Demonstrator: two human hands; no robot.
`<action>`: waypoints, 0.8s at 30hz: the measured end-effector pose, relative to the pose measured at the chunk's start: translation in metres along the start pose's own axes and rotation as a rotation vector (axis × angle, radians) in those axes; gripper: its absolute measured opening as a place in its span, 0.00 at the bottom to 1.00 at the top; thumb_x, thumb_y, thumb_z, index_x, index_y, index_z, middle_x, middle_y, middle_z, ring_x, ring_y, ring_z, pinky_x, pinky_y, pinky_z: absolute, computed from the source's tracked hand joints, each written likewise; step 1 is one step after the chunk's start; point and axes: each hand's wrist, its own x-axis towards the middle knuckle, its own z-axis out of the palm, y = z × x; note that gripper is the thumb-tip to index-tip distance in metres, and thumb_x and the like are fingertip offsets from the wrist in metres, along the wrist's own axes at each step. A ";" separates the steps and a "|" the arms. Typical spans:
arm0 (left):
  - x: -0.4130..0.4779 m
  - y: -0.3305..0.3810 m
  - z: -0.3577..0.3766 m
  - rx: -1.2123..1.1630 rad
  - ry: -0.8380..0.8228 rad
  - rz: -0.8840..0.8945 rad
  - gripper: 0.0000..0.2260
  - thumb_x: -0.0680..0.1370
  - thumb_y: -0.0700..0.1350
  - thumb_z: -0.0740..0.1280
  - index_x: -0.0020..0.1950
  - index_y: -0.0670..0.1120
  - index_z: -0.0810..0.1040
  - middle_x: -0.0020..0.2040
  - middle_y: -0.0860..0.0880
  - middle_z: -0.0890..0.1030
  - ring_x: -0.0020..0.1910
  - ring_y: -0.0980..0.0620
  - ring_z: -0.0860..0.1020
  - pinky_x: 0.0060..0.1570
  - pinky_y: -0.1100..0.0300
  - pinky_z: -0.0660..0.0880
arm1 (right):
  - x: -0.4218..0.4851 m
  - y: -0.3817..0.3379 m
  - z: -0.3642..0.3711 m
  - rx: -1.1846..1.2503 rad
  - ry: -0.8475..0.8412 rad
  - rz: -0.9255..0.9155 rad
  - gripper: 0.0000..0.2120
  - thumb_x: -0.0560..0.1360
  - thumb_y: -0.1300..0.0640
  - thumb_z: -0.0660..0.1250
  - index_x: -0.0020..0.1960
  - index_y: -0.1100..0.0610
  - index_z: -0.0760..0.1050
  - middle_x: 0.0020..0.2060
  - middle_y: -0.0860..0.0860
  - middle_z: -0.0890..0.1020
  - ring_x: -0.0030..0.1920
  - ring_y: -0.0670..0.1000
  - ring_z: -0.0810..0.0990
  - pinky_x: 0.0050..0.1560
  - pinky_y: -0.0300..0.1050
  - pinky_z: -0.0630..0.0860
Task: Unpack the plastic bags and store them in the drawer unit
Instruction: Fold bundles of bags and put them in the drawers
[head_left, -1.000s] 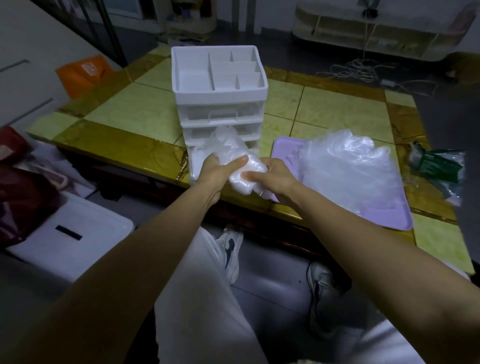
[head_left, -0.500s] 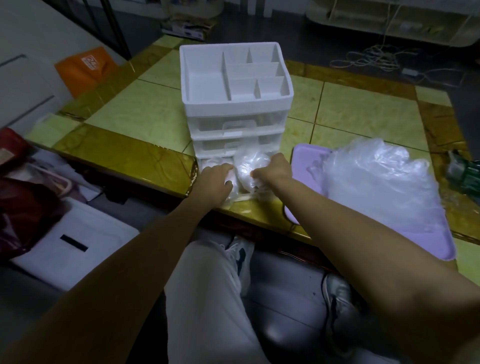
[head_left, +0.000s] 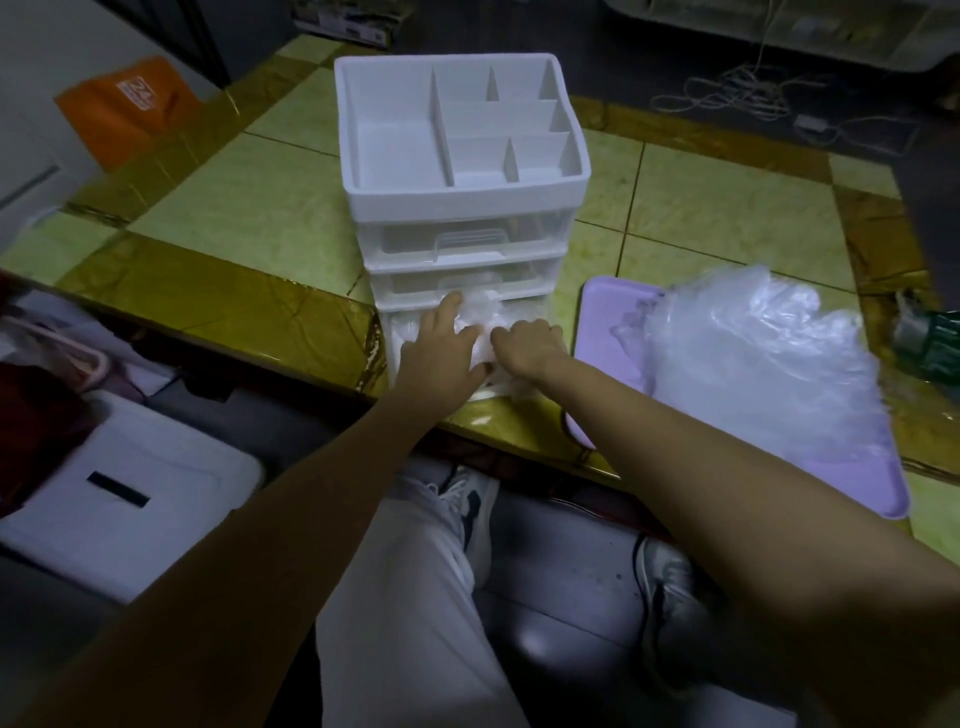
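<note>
A white drawer unit (head_left: 457, 208) with a divided top tray stands on the tiled table. Its bottom drawer (head_left: 397, 338) is pulled out toward me and holds a wad of clear plastic bags (head_left: 480, 317). My left hand (head_left: 439, 348) lies flat on the wad with fingers spread, reaching to the drawer's back. My right hand (head_left: 527, 345) presses down on the wad's right side, fingers curled over it. The two upper drawers are closed. A big heap of loose clear plastic bags (head_left: 753, 358) lies on a purple tray (head_left: 613, 306) to the right.
The green and gold tiled table (head_left: 234, 218) ends just in front of the drawer. A dark green packet (head_left: 930, 343) lies at the right edge. An orange bag (head_left: 130, 104) sits far left, a white box (head_left: 119, 493) on the floor below, and cables at the back.
Both hands carried the bag wad from in front of the unit down into the open bottom drawer and now press it in. The camera has leaned closer.
</note>
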 end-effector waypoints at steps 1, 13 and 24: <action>-0.001 0.002 0.001 0.019 -0.004 -0.027 0.23 0.76 0.53 0.67 0.68 0.46 0.72 0.76 0.44 0.55 0.72 0.42 0.58 0.58 0.43 0.71 | -0.001 0.001 0.000 -0.079 0.038 -0.004 0.20 0.81 0.53 0.50 0.64 0.62 0.72 0.68 0.60 0.66 0.67 0.60 0.63 0.66 0.51 0.61; 0.002 0.000 0.000 -0.031 -0.048 -0.066 0.30 0.72 0.55 0.69 0.72 0.56 0.64 0.71 0.51 0.64 0.70 0.47 0.61 0.59 0.44 0.70 | 0.013 0.020 0.000 0.020 0.156 -0.058 0.24 0.72 0.58 0.70 0.65 0.63 0.68 0.54 0.59 0.79 0.54 0.59 0.78 0.48 0.48 0.73; 0.009 0.004 0.005 0.026 -0.121 -0.153 0.33 0.69 0.65 0.69 0.71 0.59 0.66 0.68 0.46 0.62 0.68 0.44 0.60 0.60 0.44 0.69 | 0.014 0.021 0.005 -0.241 0.220 -0.427 0.15 0.74 0.66 0.64 0.60 0.63 0.73 0.58 0.59 0.71 0.52 0.60 0.76 0.49 0.50 0.74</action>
